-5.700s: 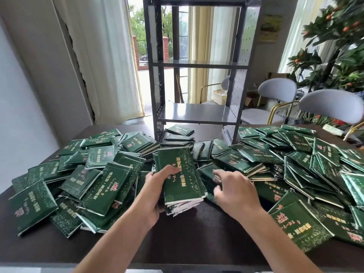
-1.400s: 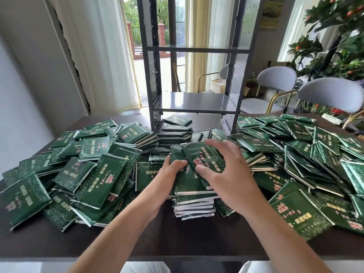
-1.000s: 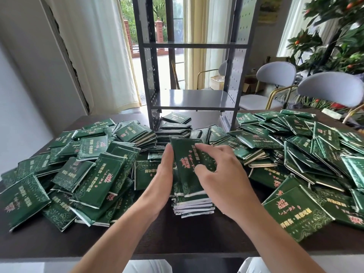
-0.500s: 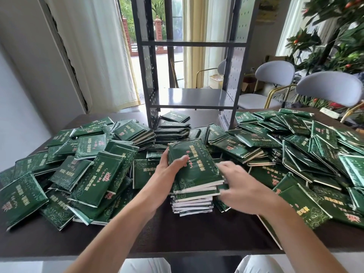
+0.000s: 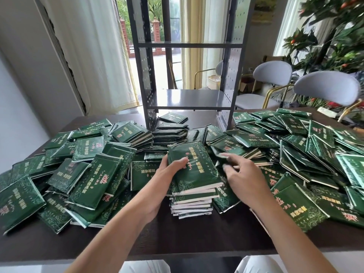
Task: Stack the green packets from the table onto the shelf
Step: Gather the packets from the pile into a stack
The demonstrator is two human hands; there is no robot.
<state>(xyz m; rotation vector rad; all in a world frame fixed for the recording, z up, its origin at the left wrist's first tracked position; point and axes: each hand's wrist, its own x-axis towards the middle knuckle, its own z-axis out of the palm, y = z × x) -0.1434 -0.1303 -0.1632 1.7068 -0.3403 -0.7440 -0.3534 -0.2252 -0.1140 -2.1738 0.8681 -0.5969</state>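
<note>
Gathering a pile of green packets on the desk (image 5: pixel 137 239) before shelving.

Left hand (image 5: pixel 163 184) grips the pile (image 5: pixel 194 186) at its left edge, thumb on top, likely steadying it; long axis runs away from the person. Right hand (image 5: pixel 244 180) reaches over loose packets (image 5: pixel 254 139), fingers released, blurred. The shelf (image 5: pixel 189 98) stands behind, bare.

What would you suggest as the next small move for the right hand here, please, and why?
Probably reach on to a loose packet just right of the stack and lay it on top. The left hand already steadies the stack, the right hand is open and holds nothing, and the shelf has no packets on it.
</note>
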